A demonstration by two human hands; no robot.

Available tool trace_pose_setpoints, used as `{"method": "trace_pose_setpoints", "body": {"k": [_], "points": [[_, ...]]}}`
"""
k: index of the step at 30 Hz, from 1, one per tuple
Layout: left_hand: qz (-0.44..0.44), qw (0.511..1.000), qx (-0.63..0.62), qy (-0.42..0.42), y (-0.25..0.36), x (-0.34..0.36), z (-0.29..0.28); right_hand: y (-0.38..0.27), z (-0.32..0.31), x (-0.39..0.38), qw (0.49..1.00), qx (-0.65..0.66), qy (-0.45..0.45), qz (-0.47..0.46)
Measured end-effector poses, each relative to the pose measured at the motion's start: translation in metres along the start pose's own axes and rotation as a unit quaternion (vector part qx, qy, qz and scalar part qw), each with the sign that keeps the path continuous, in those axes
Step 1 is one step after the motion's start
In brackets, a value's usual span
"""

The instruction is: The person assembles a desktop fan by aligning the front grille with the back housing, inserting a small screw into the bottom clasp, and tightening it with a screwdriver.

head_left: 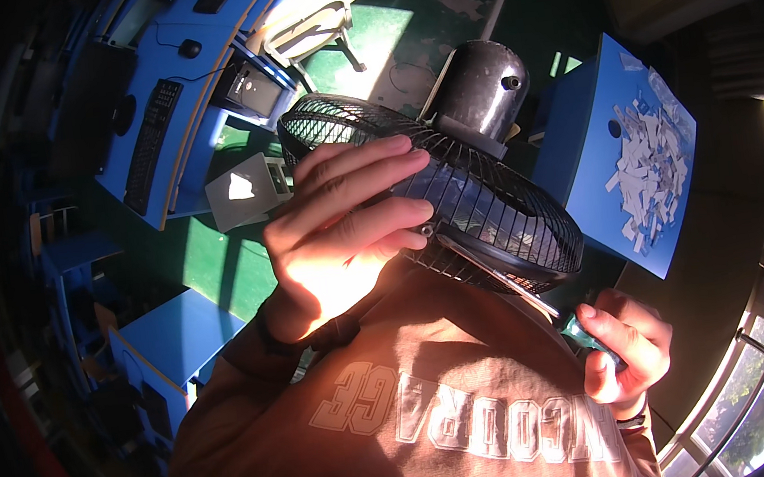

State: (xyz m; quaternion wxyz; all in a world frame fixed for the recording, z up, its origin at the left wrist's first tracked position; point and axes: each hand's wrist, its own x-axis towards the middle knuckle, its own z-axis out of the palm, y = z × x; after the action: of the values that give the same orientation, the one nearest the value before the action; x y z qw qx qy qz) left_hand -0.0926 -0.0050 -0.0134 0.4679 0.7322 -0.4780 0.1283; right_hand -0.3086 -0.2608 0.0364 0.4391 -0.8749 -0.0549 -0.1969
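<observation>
A black electric fan [509,211] with a wire guard is held up in front of my chest. Its dark, rounded motor housing [481,88] points away from me. My left hand [342,215] is at the guard's near rim, thumb and forefinger pinched beside a small round fastener [428,230], the other fingers reaching across the wires. My right hand [628,343] is closed around the teal handle of a screwdriver [588,333]. The screwdriver's metal shaft slants up and left along the guard's rim, its tip hard to make out there.
On the right, a blue table [593,160] bears a heap of white strips and pieces [653,163]. Over on the left, a blue desk [128,79] carries a black keyboard [153,137] and a mouse [189,49]. A pale chair [308,23] stands beyond the fan on the green floor.
</observation>
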Motion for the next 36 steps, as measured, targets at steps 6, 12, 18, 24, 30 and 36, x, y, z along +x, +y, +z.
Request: {"method": "trace_pose_setpoints", "body": {"k": [6,12,18,24,30,36], "points": [[-0.002,1.000,-0.006,-0.002,0.000,0.000,-0.001,-0.001,0.003,0.004,1.000,0.012,-0.002,0.002],[-0.005,1.000,-0.018,0.000,-0.001,-0.001,-0.001,-0.002,0.004,0.008,1.000,0.024,-0.009,0.011],[-0.016,1.000,-0.021,0.001,0.001,-0.001,-0.001,-0.002,0.002,0.008,1.000,0.010,-0.021,0.011],[-0.015,1.000,-0.023,0.002,0.000,-0.002,0.000,0.002,0.004,0.005,1.000,-0.020,0.016,0.000],[-0.010,1.000,-0.023,-0.004,-0.002,-0.003,-0.002,0.001,-0.001,0.008,0.999,0.003,0.019,0.038],[-0.002,1.000,-0.029,-0.008,-0.005,-0.004,-0.003,-0.006,-0.007,0.023,0.992,0.040,0.015,0.122]]}}
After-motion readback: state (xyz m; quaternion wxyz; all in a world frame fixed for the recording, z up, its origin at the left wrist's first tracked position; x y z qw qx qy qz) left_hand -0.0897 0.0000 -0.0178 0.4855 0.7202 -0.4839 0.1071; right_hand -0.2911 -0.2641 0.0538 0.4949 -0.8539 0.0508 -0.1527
